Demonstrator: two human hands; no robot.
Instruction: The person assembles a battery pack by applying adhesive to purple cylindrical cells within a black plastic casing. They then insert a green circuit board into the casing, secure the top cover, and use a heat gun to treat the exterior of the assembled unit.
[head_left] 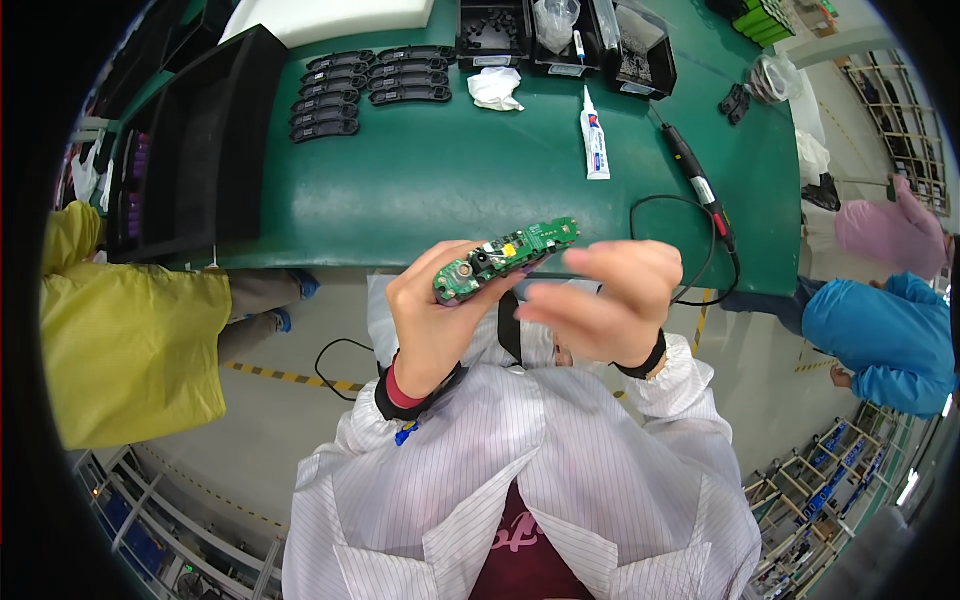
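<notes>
My left hand (430, 310) is closed around a long, narrow green circuit board assembly (478, 270), held tilted in front of my chest past the table's near edge. The board carries a yellow block and black parts, and a purple part shows beneath it. Off the board's right end is my right hand (615, 300), blurred by motion. Its fingers point left and look spread apart, with nothing visible between them.
On the green table (400, 195) lie stacked black curved covers (330, 95), crumpled white tissue (495, 88), a white glue tube (594, 140) and a corded electric screwdriver (695, 175). Black parts bins (565, 70) line the back. A black rack (200, 150) stands left. Other people are nearby.
</notes>
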